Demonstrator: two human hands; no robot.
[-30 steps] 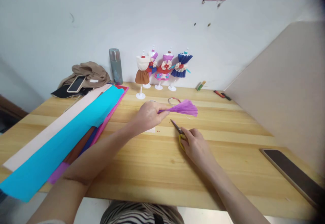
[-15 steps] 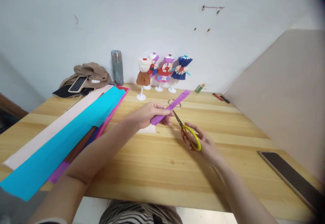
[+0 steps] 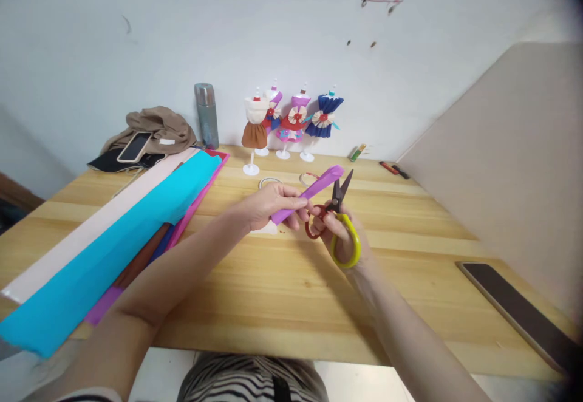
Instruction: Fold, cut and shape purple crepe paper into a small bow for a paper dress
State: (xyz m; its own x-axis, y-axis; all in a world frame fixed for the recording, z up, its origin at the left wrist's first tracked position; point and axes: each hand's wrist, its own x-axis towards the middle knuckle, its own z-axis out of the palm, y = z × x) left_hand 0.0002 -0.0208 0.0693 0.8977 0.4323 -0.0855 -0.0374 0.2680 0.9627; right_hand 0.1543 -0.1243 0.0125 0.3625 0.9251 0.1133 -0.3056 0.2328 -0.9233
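Note:
My left hand (image 3: pixel 277 204) pinches a folded strip of purple crepe paper (image 3: pixel 321 184), which slants up to the right over the table. In my right hand (image 3: pixel 339 232) is a pair of scissors (image 3: pixel 345 241) with one yellow and one red handle loop. Their dark blades stand apart and point up, just right of the strip's far end, with no paper visibly between them. The red loop is close to the fingers of my left hand. Beneath my left hand a small white piece (image 3: pixel 268 228) lies on the wood, and a roll of tape (image 3: pixel 269 182) sits just behind.
Long crepe paper sheets, blue (image 3: pixel 113 256) on top, cover the table's left side. Several small dress forms (image 3: pixel 255 119) in paper clothes stand by the wall near a flask (image 3: pixel 207 116). A phone (image 3: pixel 510 311) lies at right, a glue stick (image 3: pixel 357 152) at the back.
The scissors have turned from pointing up-left at the strip to pointing upward, and their blades have spread. My right hand has come closer to my left, which still holds the strip.

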